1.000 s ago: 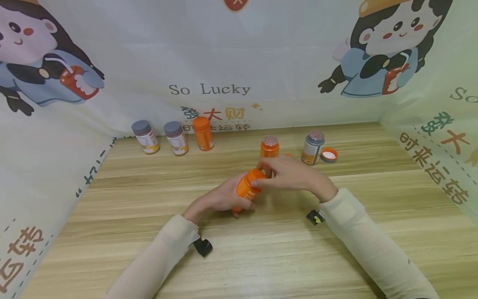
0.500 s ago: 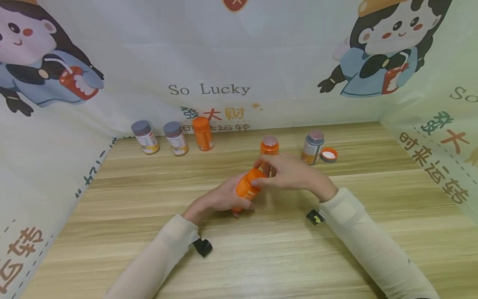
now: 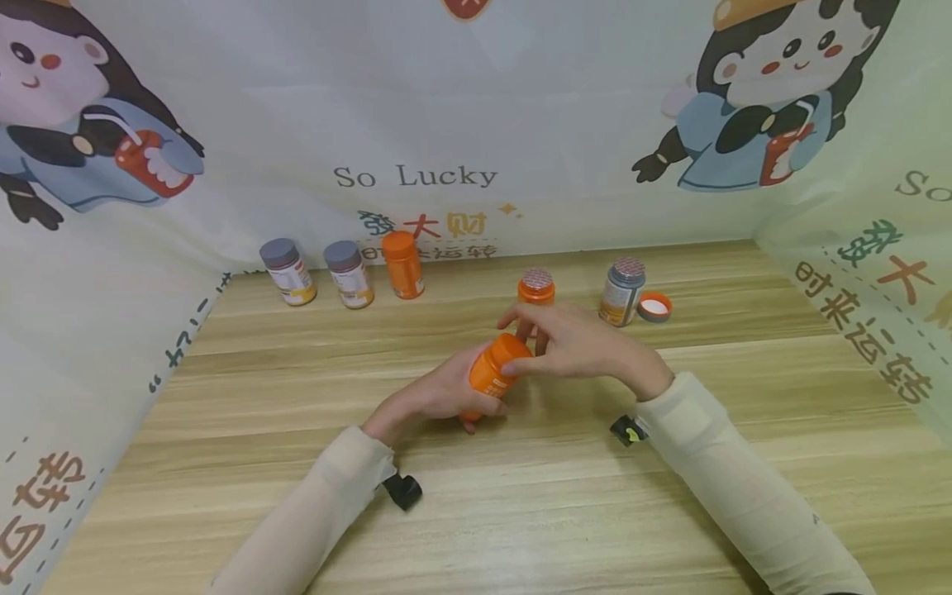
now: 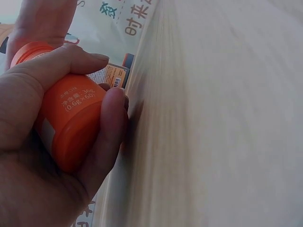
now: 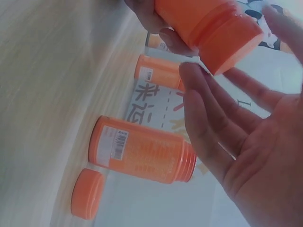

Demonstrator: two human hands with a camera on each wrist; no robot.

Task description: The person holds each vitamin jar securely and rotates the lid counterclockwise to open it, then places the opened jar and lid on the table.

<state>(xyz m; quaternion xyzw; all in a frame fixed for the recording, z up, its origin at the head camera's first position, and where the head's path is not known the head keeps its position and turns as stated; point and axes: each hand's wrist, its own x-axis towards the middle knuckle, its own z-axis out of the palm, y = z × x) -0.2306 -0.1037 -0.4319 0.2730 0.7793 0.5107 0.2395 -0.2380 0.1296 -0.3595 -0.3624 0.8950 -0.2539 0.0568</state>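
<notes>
An orange bottle [image 3: 491, 373] with an orange cap [image 5: 231, 40] is tilted above the table, its capped end up and to the right. My left hand [image 3: 455, 387] grips its body; in the left wrist view the thumb and fingers [image 4: 112, 127] wrap round it. Around the cap my right hand [image 3: 573, 340] is spread, its thumb beside the cap and its fingers loosely bent beyond it. In the right wrist view these fingers [image 5: 208, 109] stand apart from the thumb, with the cap near the fingertips.
Behind the right hand stands an uncapped orange bottle [image 5: 142, 150], its loose orange cap [image 5: 87, 194] beside it. A grey-necked uncapped bottle [image 3: 621, 296] and its upturned cap [image 3: 655, 307] are farther right. Two grey-capped bottles [image 3: 288, 273] and a capped orange bottle [image 3: 404, 266] stand back left.
My right hand's fingers have lifted and spread a little away from the cap. The left hand and the bottle it holds have stayed nearly still.
</notes>
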